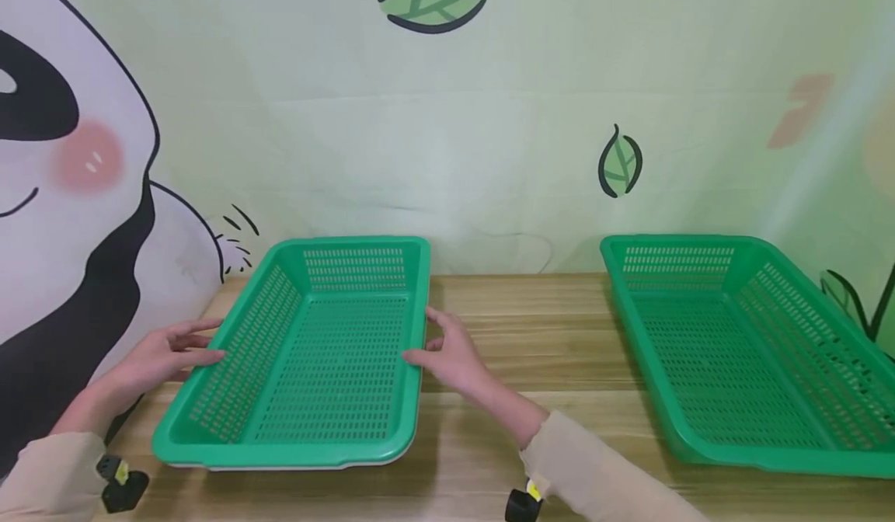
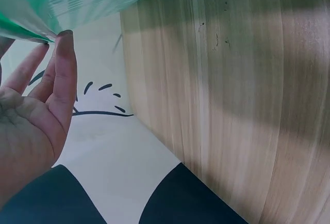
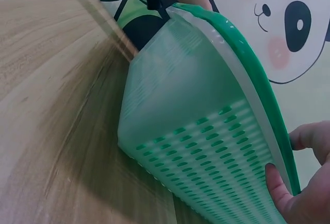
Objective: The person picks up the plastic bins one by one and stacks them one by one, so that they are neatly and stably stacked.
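A green slotted plastic basket (image 1: 280,454) sits nested in a whitish translucent basket (image 3: 180,80), whose pale edge shows below the green rim. My left hand (image 1: 157,359) grips the rim on the left side, thumb on top. In the left wrist view, its fingertips (image 2: 64,36) touch the underside of the rim. On the opposite side my right hand (image 1: 457,355) pinches the rim, with the thumb over the green edge and fingers on the outer wall. Inside, the green basket holds nothing.
A second green basket (image 1: 769,457) stands on the right of the wooden table (image 1: 517,335). Behind the table hangs a pale green backdrop (image 1: 489,141) printed with a panda and leaves.
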Available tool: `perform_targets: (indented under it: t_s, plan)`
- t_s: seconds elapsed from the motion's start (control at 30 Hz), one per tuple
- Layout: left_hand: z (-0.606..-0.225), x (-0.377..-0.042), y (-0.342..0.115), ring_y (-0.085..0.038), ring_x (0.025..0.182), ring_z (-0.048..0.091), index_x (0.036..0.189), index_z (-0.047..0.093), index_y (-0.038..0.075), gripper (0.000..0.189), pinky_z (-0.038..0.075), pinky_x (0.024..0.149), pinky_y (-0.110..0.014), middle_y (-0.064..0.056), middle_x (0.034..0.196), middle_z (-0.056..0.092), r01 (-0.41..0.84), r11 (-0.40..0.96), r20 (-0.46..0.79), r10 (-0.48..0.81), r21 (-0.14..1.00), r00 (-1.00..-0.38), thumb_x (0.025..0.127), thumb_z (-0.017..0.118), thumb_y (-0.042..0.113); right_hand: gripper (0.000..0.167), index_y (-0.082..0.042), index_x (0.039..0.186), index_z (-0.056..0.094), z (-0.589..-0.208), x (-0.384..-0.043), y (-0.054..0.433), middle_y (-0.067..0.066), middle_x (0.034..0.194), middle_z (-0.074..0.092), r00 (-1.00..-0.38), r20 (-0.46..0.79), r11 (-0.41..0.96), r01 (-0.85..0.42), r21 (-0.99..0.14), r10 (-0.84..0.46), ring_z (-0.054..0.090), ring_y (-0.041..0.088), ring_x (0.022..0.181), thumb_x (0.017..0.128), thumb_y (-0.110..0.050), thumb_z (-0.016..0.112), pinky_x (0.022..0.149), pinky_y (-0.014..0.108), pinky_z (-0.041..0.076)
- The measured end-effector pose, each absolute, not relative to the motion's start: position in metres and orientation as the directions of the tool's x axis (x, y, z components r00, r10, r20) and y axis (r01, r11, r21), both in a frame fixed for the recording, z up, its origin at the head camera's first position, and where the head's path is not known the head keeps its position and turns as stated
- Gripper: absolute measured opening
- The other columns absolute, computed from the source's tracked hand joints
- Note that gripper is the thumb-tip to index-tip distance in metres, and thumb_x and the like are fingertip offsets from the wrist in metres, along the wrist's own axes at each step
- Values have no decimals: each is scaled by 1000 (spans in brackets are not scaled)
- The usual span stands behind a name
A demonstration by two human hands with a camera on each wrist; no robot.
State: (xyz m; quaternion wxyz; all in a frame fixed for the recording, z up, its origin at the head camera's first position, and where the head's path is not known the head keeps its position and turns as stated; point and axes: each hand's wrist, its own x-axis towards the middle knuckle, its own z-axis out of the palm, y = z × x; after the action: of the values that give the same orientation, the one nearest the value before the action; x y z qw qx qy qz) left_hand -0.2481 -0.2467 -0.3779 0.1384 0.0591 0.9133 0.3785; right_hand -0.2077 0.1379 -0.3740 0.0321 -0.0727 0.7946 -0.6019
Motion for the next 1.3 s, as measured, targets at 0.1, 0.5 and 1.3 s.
perform_targets:
  t_s: [0.1,0.5,1.3]
  plan:
    - [-378,-249,-245,-39,110,48,141,23,-2,79,49,78,-43,-33,126,41,5,698,-206,218,716,-954,85,59,39,72,3,138,31,-375,-207,138,21,133,32,-988,36,261,-74,-963,-148,54,20,85,76,-4,68,64,27,51]
    - [-377,-249,-232,-29,100,55,139,27,-3,73,51,74,-40,-30,122,47,48,664,-154,242,746,-958,86,60,35,73,4,137,32,-378,-206,147,23,136,27,-992,41,227,-68,-971,-122,54,22,85,74,0,67,64,26,52]
    - [-375,-251,-210,-34,105,52,141,24,-2,73,50,79,-45,-30,126,42,61,619,-148,281,783,-948,87,58,35,74,5,137,32,-376,-209,168,22,133,31,-994,40,215,-62,-975,-103,51,13,72,72,4,66,62,33,51]
